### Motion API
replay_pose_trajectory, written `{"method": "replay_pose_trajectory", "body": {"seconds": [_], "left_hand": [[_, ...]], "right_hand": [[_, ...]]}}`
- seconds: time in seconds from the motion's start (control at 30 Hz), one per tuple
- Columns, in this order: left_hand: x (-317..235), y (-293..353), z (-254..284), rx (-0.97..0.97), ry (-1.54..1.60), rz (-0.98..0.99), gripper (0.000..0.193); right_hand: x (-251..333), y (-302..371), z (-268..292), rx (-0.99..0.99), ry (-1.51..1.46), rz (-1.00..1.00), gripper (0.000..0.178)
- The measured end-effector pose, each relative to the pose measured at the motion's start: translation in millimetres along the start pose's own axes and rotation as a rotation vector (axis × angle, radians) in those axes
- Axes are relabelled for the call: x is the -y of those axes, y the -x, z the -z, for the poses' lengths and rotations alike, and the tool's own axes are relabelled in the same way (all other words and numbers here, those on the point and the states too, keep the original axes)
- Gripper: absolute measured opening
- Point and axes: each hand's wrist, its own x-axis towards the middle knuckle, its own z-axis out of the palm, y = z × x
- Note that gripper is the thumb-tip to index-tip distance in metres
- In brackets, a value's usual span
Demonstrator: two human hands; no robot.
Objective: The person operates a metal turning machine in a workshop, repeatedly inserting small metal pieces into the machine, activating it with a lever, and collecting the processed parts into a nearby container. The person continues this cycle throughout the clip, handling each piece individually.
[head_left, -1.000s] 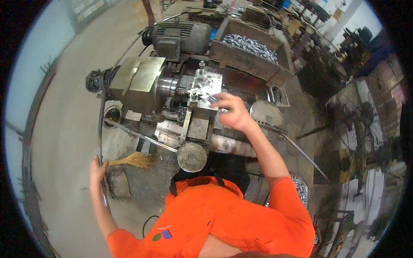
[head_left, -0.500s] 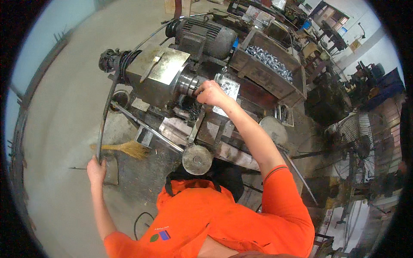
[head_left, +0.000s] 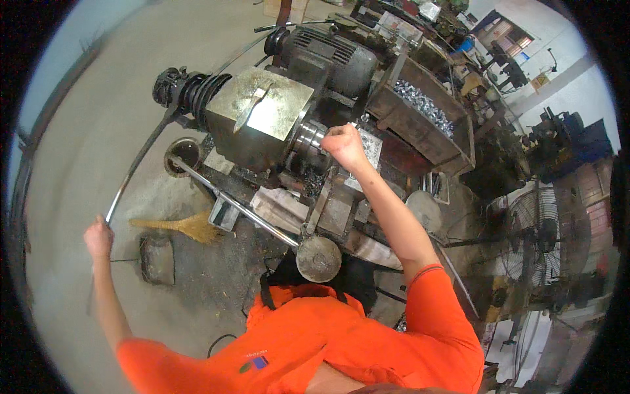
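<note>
At the left of the frame, the left hand (head_left: 98,238) is closed around the lower end of a long metal lever (head_left: 141,154), which slants up to dark coiled rings (head_left: 193,98) in the upper left; right of that hand, in the left-centre, lie a straw broom (head_left: 187,226) and, above it, a round pot (head_left: 184,156) with one end of a silver rod (head_left: 239,208) over it; the machine housing (head_left: 244,141) fills the upper centre, its shiny chuck (head_left: 306,143) projecting rightward; just right of centre, the right hand (head_left: 343,146) is curled at the chuck's end, though whether it holds anything I cannot tell; a ribbed motor (head_left: 333,62) sits above; in the upper right a crate (head_left: 407,128) holds small metal pieces (head_left: 425,106); a caged fan (head_left: 535,236) stands at far right.
</note>
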Motion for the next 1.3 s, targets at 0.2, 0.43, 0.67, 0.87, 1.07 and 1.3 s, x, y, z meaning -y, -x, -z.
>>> {"method": "replay_pose_trajectory", "body": {"seconds": [0.2, 0.43, 0.67, 0.87, 1.07, 1.3], "left_hand": [[-3.0, -29.5, -6.8, 0.066, 0.117, 0.023, 0.009], [-137.5, -16.1, 20.8, -0.536, 0.97, 0.271, 0.029], [-304.6, 32.8, -64.7, 0.401, 0.728, -0.315, 0.041], [-298.1, -29.7, -15.3, 0.548, 0.103, -0.521, 0.036], [-267.2, -30.3, -26.4, 0.515, 0.603, -0.312, 0.039], [-242.8, -47.0, 28.8, 0.499, 1.553, 0.321, 0.051]], "right_hand": [[-0.7, 8.8, 8.8, -0.05, 0.006, 0.064, 0.022], [-36.9, 98.7, 82.8, -0.297, 0.016, 0.266, 0.021], [-147.9, 241.1, 159.0, -0.441, 0.211, -0.147, 0.017], [-226.1, 331.1, 214.1, -0.494, 0.462, -0.526, 0.028], [-318.1, 414.6, 260.7, -0.272, 0.861, -1.04, 0.045], [-318.1, 449.2, 236.1, -0.283, 0.888, -1.143, 0.027]]}}
